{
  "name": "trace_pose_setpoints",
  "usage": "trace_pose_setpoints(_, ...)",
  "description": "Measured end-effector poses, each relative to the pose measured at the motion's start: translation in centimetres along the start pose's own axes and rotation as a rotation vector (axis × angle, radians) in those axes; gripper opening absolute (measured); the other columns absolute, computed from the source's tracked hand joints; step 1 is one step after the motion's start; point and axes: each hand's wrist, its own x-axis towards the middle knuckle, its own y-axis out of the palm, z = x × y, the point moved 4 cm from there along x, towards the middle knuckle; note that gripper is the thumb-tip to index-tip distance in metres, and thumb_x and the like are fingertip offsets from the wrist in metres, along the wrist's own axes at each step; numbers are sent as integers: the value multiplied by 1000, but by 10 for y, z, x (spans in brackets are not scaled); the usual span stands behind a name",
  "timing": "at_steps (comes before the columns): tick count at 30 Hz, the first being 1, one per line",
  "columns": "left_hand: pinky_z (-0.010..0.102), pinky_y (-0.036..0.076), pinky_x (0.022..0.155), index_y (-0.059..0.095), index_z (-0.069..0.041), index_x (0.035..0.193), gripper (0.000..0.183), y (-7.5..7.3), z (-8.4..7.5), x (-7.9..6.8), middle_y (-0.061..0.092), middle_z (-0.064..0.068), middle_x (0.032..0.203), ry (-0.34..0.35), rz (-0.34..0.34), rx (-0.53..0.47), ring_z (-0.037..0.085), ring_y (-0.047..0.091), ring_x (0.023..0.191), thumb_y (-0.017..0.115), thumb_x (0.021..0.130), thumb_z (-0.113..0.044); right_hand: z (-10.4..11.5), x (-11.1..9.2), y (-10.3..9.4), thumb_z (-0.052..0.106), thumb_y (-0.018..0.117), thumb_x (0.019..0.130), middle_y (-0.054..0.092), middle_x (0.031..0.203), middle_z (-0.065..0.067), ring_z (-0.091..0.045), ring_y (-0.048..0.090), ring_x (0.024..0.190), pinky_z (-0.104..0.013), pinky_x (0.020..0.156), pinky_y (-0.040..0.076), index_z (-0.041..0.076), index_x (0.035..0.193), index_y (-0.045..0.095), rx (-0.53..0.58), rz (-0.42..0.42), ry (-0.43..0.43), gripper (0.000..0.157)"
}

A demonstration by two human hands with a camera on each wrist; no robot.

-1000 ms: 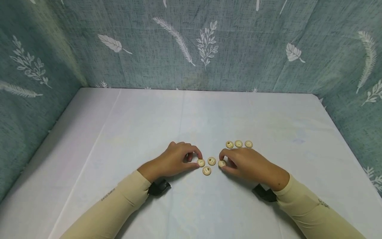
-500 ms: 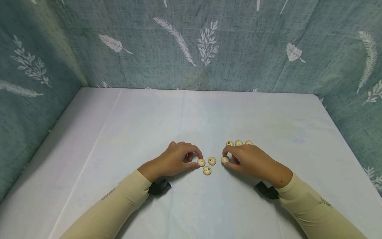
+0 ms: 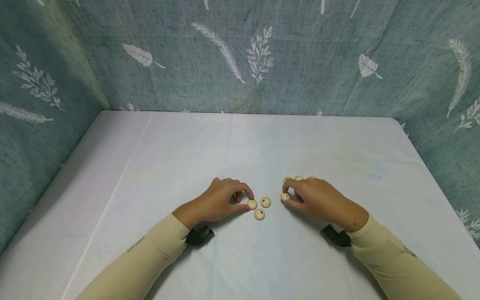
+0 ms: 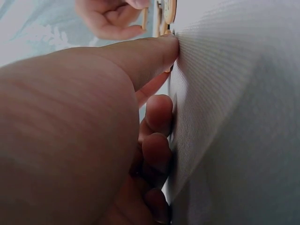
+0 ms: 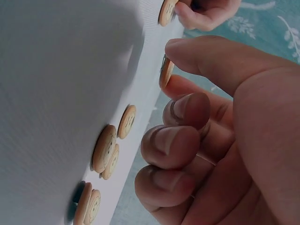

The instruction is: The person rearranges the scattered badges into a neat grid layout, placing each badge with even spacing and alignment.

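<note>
Your left hand [image 3: 221, 201], in the head view, holds thumb and forefinger against the edges of a wooden-looking disc [image 3: 252, 204]; just right of those fingertips lies a second disc [image 3: 266, 202], with a third disc [image 3: 259, 214] closer to you. Your right hand [image 3: 318, 204] pinches a separate piece [image 3: 285, 196] at its fingertips, and just beyond its knuckles, partly covered by it, sits a row of discs [image 3: 298, 178] on the white cloth [image 3: 180, 166].

From the left wrist, your thumb hides most of its disc; across from it, the right hand's piece looks raised off the cloth.

From the right wrist, thumb and forefinger clasp that piece by its rim, the other fingers curled. Past them lie more discs [image 5: 127, 122], some overlapping in view. Each should prove light, stiff and hard to break, but easily dropped: take opposite sides of the rim.
</note>
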Motion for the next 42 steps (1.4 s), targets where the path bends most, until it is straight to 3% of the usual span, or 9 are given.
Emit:
trace_pose_setpoints(10, 36, 30, 82, 67, -31, 103, 18, 0, -1, 0, 52, -17, 76, -7, 9, -7, 5, 47, 77, 76, 89, -36, -6, -2, 2, 19, 72, 92, 44, 56, 13, -2, 40, 55, -23, 55, 37, 17, 96, 61, -8, 1, 23, 12)
trace_pose_setpoints(14, 36, 29, 81, 67, -31, 102, 18, 0, -1, 0, 52, -16, 75, 0, -9, -12, 5, 47, 76, 77, 88, -35, -8, -1, 3, 21, 70, 94, 48, 59, 11, -4, 40, 57, -26, 58, 38, 17, 99, 62, -11, 18, 59, 10)
trace_pose_setpoints(18, 36, 29, 81, 68, -32, 102, 18, 1, -1, 0, 51, -16, 75, 5, -6, -12, 5, 46, 75, 77, 88, -35, -10, -2, 3, 23, 69, 94, 73, 90, 2, -6, 43, 61, -28, 63, 42, 17, 102, 64, -21, 40, 85, 11)
trace_pose_setpoints(21, 36, 29, 81, 67, -32, 102, 18, 1, 0, -1, 51, -16, 75, 3, -4, -9, 5, 46, 75, 77, 88, -35, -11, -2, 4, 21, 70, 94, 75, 107, -4, -5, 47, 64, -28, 64, 44, 15, 103, 65, -21, 37, 82, 12)
trace_pose_setpoints(27, 36, 29, 81, 68, -31, 102, 17, -1, -1, 0, 51, -16, 74, 6, -12, -18, 6, 46, 75, 77, 88, -35, -13, -2, 3, 19, 69, 94, 70, 81, 5, -4, 47, 63, -28, 62, 43, 14, 106, 65, -16, 42, 72, 13)
trace_pose_setpoints(37, 36, 30, 81, 68, -31, 103, 18, -1, -1, 0, 52, -17, 74, 13, -18, -3, 5, 46, 74, 77, 88, -35, -14, -1, 3, 19, 68, 95, 65, 75, 7, -4, 48, 62, -28, 60, 43, 14, 109, 65, -5, 44, 83, 15)
trace_pose_setpoints(42, 36, 30, 81, 68, -31, 103, 18, 0, 0, 0, 51, -17, 74, 4, -6, -9, 5, 46, 74, 77, 88, -36, -14, -1, 4, 18, 67, 96, 72, 87, 4, -4, 48, 63, -27, 61, 44, 14, 110, 65, -7, 48, 79, 16)
